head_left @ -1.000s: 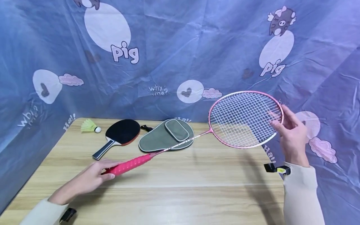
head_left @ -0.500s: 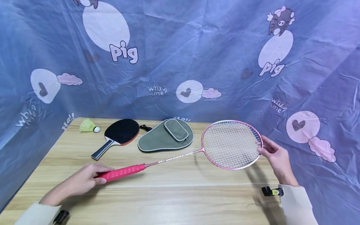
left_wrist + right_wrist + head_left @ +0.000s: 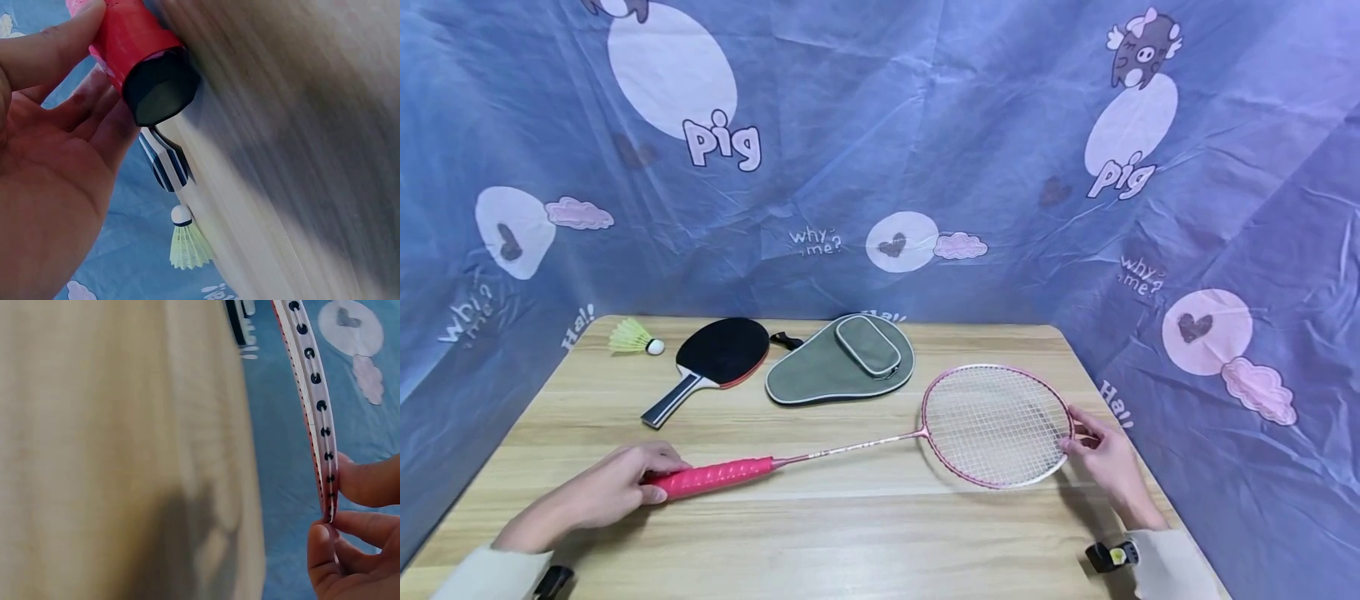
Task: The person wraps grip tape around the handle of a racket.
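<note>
A badminton racket [image 3: 865, 443] with a pink grip and a pink-and-white frame stretches across the front of the table between both hands. My left hand [image 3: 613, 492] holds the end of the pink grip, thumb on the near side; the left wrist view shows the dark butt cap [image 3: 161, 90] beside the fingers. At the other end, my right hand [image 3: 1105, 458] pinches the tip of the racket head between thumb and fingers. In the right wrist view the frame edge [image 3: 322, 419] stands apart from the tabletop, with a shadow on the wood.
Along the back of the wooden table [image 3: 820, 550] lie a yellow shuttlecock [image 3: 636, 337], a black table tennis bat [image 3: 722, 352] and a grey-green bat case [image 3: 827, 371] with a small pocket. A blue printed cloth [image 3: 820, 108] hangs behind and at the sides.
Both hands have lowered the racket towards the table and nearer to the person. The head end came down most, from over the back cloth to over the wood, so the racket now lies more level.
</note>
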Available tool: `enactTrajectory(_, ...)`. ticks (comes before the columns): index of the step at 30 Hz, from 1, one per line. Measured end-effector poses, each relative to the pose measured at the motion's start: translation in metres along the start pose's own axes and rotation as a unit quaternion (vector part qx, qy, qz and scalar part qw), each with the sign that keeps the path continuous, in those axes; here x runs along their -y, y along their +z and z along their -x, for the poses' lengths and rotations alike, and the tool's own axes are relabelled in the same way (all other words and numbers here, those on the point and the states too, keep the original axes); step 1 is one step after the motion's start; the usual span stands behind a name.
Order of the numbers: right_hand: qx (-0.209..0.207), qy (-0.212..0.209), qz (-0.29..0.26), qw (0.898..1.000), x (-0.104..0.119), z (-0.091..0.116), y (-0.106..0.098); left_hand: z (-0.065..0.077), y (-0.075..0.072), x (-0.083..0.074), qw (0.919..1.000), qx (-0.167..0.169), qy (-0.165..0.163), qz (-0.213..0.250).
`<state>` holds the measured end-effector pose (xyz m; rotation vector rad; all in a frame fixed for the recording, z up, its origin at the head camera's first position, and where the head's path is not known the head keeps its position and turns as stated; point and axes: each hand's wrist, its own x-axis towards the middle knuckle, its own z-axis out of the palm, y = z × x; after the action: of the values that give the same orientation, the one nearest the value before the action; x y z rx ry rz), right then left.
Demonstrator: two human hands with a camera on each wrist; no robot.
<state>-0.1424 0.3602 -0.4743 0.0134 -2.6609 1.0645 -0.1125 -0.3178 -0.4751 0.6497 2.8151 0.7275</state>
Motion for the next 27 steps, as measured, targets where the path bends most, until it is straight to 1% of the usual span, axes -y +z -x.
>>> enactTrajectory(2, 0.013, 0.012, 0.013, 1.0, -0.003, 0.002, 0.003, -0.001, 0.0, 0.0, 1.0, -0.001, -0.001, 0.002)
enactTrajectory(5, 0.035, 0.035, 0.05, 0.998, -0.006, 0.005, 0.007, -0.002, 0.0, 0.001, 1.0, -0.003, 0.001, 0.001)
enactTrajectory(8, 0.056, 0.049, 0.079, 0.994, -0.007, 0.006, 0.01, -0.003, 0.0, 0.001, 0.9998, -0.014, -0.009, -0.012)
enactTrajectory(13, 0.076, 0.053, 0.098, 0.991, -0.006, 0.008, 0.012, -0.006, 0.001, 0.0, 0.9991, -0.021, -0.031, -0.021)
enactTrajectory(19, 0.09, 0.067, 0.113, 0.987, -0.003, 0.007, 0.013, -0.006, 0.002, -0.001, 0.9983, -0.044, -0.019, -0.033)
enactTrajectory(22, 0.094, 0.06, 0.124, 0.986, 0.0, 0.009, 0.013, -0.006, 0.002, -0.001, 0.9978, -0.054, -0.014, -0.035)
enactTrajectory(27, 0.085, 0.017, 0.159, 0.983, 0.006, 0.011, 0.014, -0.006, 0.003, 0.0, 0.9975, -0.061, -0.019, -0.031)
